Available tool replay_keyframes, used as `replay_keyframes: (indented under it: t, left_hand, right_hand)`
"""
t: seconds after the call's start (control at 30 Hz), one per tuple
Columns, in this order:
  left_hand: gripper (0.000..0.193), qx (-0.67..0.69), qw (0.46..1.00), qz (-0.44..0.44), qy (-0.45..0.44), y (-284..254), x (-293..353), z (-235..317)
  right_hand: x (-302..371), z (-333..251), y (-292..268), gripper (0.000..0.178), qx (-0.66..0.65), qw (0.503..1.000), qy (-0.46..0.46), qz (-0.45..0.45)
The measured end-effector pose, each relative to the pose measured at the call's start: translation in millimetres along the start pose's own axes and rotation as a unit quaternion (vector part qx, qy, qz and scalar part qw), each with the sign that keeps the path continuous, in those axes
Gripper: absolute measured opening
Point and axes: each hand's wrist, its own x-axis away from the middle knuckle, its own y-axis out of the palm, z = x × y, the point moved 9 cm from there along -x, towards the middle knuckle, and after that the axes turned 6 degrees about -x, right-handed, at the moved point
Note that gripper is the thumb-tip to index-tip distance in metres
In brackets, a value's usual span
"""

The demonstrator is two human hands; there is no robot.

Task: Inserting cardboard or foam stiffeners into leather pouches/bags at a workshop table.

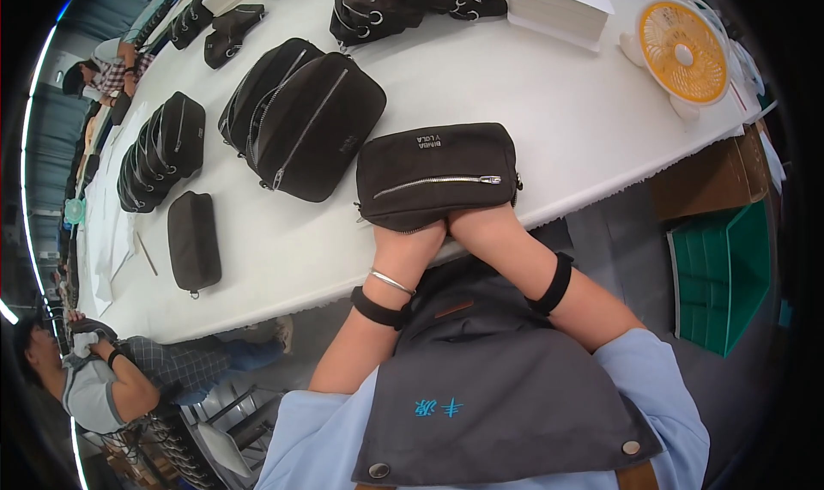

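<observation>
A dark zippered pouch (442, 166) lies at the table's near edge, its silver front zipper facing up. Both my wrists run up to its near side. My left hand (412, 239) goes in or under the pouch at its near left, and only the back of it shows. Beside it, my right hand (476, 222) disappears the same way near the middle. The pouch hides the fingers of both, so I cannot tell whether they are inside it or beneath it. Just left of this pouch, larger dark pouches (322, 130) with long silver zippers lean together.
The white-covered table (266, 271) also bears a plain dark pouch (194, 241), a row of pouches (163, 151), more bags (412, 5), a white paper stack (558, 11) and an orange fan (684, 54). A green crate (725, 275) stands right. Two people are at left.
</observation>
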Motion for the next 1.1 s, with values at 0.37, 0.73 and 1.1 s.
replay_keyframes:
  t: [0.37,0.73,1.1]
  left_hand:
    - [0.031,-0.072,0.997,-0.025,0.021,-2,-8,6]
    - [0.029,-0.031,0.999,-0.034,-0.003,1,-6,2]
    - [0.029,-0.039,0.999,-0.029,-0.008,-3,-8,2]
  right_hand:
    - [-4,2,5,0.041,-0.028,0.996,-0.009,-0.084]
    - [-5,0,4,0.041,0.005,0.994,-0.024,-0.108]
    - [-12,-5,2,0.039,0.060,0.991,-0.030,-0.120]
